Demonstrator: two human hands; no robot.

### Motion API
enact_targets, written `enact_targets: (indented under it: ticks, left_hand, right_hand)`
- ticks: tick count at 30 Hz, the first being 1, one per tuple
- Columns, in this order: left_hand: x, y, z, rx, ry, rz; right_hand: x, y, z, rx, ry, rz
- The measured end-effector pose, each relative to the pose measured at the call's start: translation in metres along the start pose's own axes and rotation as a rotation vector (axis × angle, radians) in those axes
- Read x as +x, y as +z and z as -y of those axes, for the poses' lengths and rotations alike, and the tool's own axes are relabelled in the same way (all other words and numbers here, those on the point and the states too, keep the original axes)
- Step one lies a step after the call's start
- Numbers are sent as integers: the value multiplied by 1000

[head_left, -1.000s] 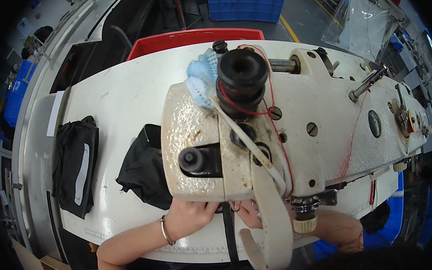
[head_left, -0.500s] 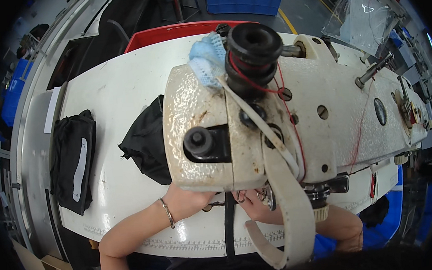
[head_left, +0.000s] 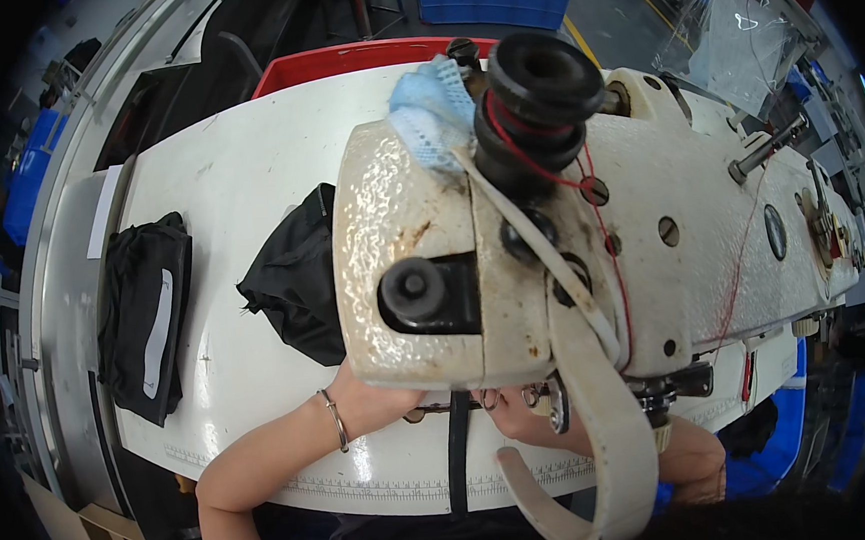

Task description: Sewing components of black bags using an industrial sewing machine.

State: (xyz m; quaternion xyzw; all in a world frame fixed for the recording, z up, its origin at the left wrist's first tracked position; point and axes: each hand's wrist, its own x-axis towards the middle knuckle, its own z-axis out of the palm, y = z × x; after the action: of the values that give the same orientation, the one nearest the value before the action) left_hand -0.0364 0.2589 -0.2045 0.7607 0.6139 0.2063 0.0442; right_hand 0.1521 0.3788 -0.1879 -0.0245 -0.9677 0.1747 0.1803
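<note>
Possibly the strap (head_left: 458,454) risked skewing if pulled unevenly; I could not tell what left hand (head_left: 370,405) or right hand (head_left: 523,414) grasped.

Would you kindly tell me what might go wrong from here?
The left hand and right hand are partly hidden beneath the machine, so a finger could get pinched or pricked. The bracelet on the left wrist might catch on something. The black strap runs to the table's front edge and could snag there.
</note>
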Motion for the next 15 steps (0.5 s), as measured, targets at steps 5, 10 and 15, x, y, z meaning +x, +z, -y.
enact_targets:
  ticks: [5, 10, 15]
  left_hand:
    - [4, 0, -6, -126, -91, -64]
    - [7, -5, -10, -89, -21, -157]
    - [11, -10, -12, 0, 50, -226]
  right_hand:
    - [5, -10, 4, -157, -32, 95]
    - [7, -26, 6, -296, -65, 165]
    - [5, -19, -4, -464, -231, 152]
